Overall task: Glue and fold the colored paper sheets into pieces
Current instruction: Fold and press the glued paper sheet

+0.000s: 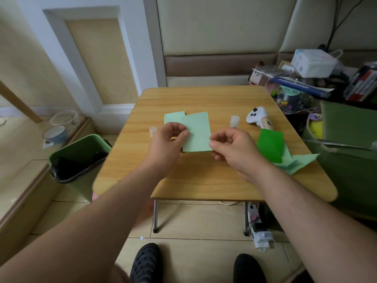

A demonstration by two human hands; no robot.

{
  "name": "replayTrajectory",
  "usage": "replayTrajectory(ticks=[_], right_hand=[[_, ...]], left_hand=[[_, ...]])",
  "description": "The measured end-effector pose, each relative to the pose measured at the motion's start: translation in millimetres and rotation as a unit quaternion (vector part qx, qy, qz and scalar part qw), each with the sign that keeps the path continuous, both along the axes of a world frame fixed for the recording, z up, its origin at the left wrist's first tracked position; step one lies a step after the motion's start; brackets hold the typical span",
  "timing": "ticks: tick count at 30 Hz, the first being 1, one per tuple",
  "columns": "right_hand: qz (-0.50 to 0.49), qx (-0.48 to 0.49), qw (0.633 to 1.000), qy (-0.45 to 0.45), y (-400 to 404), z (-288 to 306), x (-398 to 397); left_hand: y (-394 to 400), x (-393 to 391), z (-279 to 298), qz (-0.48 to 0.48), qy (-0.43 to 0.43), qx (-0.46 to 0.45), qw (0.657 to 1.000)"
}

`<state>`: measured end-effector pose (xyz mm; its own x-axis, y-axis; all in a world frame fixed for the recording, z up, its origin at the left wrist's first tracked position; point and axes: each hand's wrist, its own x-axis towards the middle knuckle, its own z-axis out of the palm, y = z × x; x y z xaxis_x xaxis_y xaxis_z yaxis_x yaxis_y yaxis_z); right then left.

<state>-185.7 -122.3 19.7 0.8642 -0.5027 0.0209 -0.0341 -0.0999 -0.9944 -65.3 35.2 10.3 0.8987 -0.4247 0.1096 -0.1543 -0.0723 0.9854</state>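
Both hands pinch one pale sheet over the table: left hand at its left edge, right hand at its lower right corner (fingers curled). Another pale sheet lies behind; a dark sheet lies right.

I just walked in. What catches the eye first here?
Two bare hands meet over a small wooden table: the left hand and right hand pinch a pale green paper sheet between them. A dark green sheet lies to the right, and a green bin stands left of the table.
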Motion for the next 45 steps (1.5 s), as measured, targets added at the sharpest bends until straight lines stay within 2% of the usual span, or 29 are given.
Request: replayTrajectory(ticks=[4,10,14,18,26,32,36,38,41,45], right_hand=[[0.003,0.006,1.000,0.011,6.4,0.8,9.0],[-0.035,-0.038,0.999,0.016,16.4,-2.8,28.7],[-0.064,0.034,0.997,0.012,20.5,-0.9,42.3],[-0.065,0.101,0.993,-0.005,23.0,4.6,49.9],[-0.051,-0.033,0.998,0.017,25.6,-3.2,59.0],[-0.078,-0.008,0.997,0.008,27.5,-2.6,72.3],[-0.095,0.048,0.994,-0.004,22.5,-1.0,76.4],[-0.086,0.029,0.996,0.006,21.0,-2.5,78.5],[-0.065,-0.018,0.998,0.013,21.0,-8.3,81.7],[-0.105,-0.003,0.994,-0.013,21.9,-12.2,88.7]], left_hand=[[1.9,0.9,1.5,0.004,0.017,-0.007,1.000],[4.4,4.5,3.5,-0.002,0.034,-0.011,0.999],[3.9,7.2,6.3,0.075,0.069,-0.066,0.993],[7.4,13.4,5.4,0.094,0.058,-0.045,0.993],[4.4,22.0,3.8,0.060,0.025,0.008,0.998],[3.2,23.7,6.7,0.080,0.057,-0.039,0.994],[5.9,27.2,5.8,0.090,0.041,-0.042,0.994],[6.1,29.0,5.8,0.097,0.043,-0.039,0.994],[5.2,31.0,5.3,0.104,0.005,0.013,0.995],[1.9,30.5,4.4,0.069,0.013,-0.007,0.997]])
